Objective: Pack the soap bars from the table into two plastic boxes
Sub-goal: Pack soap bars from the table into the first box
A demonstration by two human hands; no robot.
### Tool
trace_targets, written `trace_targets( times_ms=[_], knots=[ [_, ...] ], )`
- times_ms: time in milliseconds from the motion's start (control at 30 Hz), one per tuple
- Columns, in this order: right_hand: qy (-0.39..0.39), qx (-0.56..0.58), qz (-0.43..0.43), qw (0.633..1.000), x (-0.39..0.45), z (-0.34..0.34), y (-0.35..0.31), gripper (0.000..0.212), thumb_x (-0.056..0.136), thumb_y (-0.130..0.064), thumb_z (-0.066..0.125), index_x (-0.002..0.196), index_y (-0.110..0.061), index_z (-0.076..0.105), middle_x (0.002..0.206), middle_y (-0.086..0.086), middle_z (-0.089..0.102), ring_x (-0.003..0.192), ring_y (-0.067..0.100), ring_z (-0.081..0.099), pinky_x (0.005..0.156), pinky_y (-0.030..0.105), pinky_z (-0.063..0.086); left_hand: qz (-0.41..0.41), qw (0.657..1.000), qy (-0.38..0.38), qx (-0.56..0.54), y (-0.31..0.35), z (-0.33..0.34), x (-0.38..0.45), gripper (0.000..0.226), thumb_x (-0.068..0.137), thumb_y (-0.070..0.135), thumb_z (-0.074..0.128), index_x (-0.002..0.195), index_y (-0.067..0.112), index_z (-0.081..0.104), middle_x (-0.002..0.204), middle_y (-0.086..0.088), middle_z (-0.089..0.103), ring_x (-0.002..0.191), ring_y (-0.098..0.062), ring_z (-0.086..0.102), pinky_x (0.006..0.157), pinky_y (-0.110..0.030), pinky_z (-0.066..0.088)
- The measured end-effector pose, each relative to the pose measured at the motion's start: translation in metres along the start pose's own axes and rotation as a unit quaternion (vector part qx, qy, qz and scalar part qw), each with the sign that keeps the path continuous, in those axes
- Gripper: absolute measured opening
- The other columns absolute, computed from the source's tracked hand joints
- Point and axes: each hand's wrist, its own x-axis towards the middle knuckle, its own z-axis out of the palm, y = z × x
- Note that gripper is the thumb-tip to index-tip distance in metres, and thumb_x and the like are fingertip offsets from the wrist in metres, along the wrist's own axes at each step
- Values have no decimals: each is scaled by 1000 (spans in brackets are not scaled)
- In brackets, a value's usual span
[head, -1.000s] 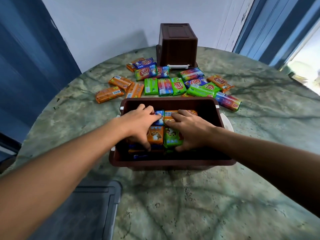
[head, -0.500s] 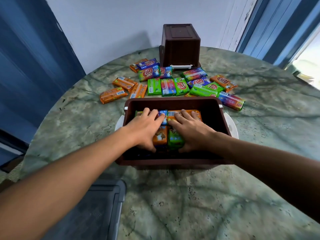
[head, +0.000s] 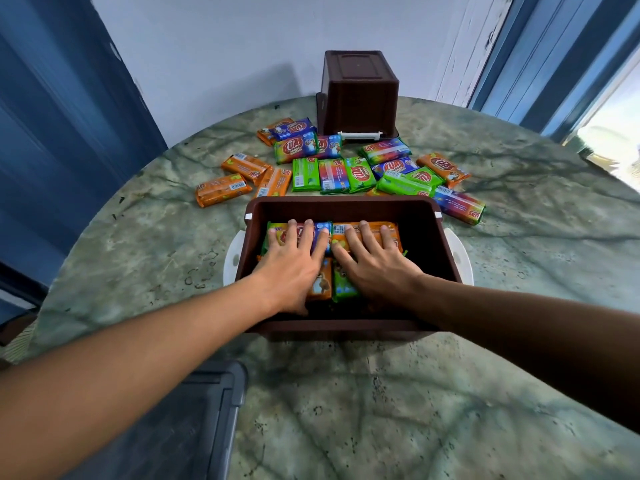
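Soap bars in bright printed wrappers, two lots. Lot one: packed flat inside the open dark brown rectangular plastic box (head: pixel 429 237), which sits at the table's middle with white handles at both ends. Visible in it: a green-wrapped bar (head: pixel 273 233) at far left, a blue-wrapped bar (head: pixel 323 233) beside it, a long orange-wrapped bar (head: pixel 370 230) at far right, and nearer, a small orange bar (head: pixel 320 282) touching a small green bar (head: pixel 341 282).

Left hand (head: pixel 294 268): palm down, fingers straight and spread, pressing on the green and blue bars; grips nothing.
Right hand (head: pixel 377 268): palm down, fingers straight and spread, resting on the long orange bar; grips nothing.

Lot two: loose soap bars (head: pixel 332 174) in orange, green, blue and rainbow wrappers, scattered on the round green marbled table (head: pixel 519 271) just beyond the open box.

Second dark brown plastic box (head: pixel 358 91): upturned, at the far table edge, behind the loose bars.

Grey plastic lid (head: pixel 194 427): near left, below the table edge.
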Motion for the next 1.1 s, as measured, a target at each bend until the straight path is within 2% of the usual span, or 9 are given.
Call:
trace_targets(
  times_ms=[67,167,333,433,533,600,733,933,1100],
  knots=[
    [-6,-9,-2,1000,3,2,1,76,60,-36,81,121,2,57,116,37,59,102,57,58,70,68,48,6,1000,-5,6,0,-1,1,132,63,63,74,149,4,-7,155,-27,3,140,-49,11,107,-65,28],
    [-35,29,-20,999,5,-2,6,120,27,-53,89,127,3,53,122,38,54,107,58,54,75,70,46,17,999,-28,-13,-6,-7,5,134,58,63,77,150,6,-2,155,-26,7,140,-47,15,107,-60,32],
    [-43,88,-35,995,3,-16,16,116,68,-57,73,152,-13,6,157,23,11,144,44,11,112,60,18,45,997,-44,-40,-22,-23,11,126,57,65,77,152,14,12,156,-18,19,136,-36,32,109,-43,36],
    [-42,77,-41,995,3,-18,15,117,67,-56,75,151,-12,6,157,23,11,143,44,12,112,60,19,45,998,-41,-31,-22,-23,11,126,58,64,77,152,12,10,156,-20,18,137,-37,31,109,-45,37],
    [-50,28,-20,998,-1,-10,6,131,39,-57,87,141,-1,25,140,35,39,127,55,40,93,68,38,23,999,-37,-14,-9,-8,4,134,60,61,77,151,7,-5,157,-25,3,141,-46,12,110,-59,28],
    [-35,33,-11,999,-1,3,5,119,42,-56,82,134,1,32,132,33,50,116,56,50,80,71,46,25,999,-20,-11,-2,1,-1,138,62,61,77,148,5,-15,157,-23,-11,143,-47,0,109,-66,22],
    [38,-22,-55,998,1,15,4,54,88,-29,32,134,0,33,137,25,51,116,53,52,73,72,47,62,997,37,37,-1,4,-5,130,71,61,69,146,-4,-15,157,-24,-9,143,-46,0,105,-67,27],
    [112,5,-67,991,7,25,0,46,90,-22,34,129,1,40,130,26,56,112,53,55,74,70,48,61,997,22,46,0,7,-1,120,78,51,68,146,-4,-15,156,-27,-4,141,-49,6,102,-70,29],
    [-7,77,-81,994,8,6,15,113,61,-39,82,150,-7,20,157,17,21,140,46,22,105,68,23,83,996,-6,18,-11,-5,6,127,67,52,77,149,0,-5,158,-19,7,140,-42,17,104,-58,37]
  ],
)
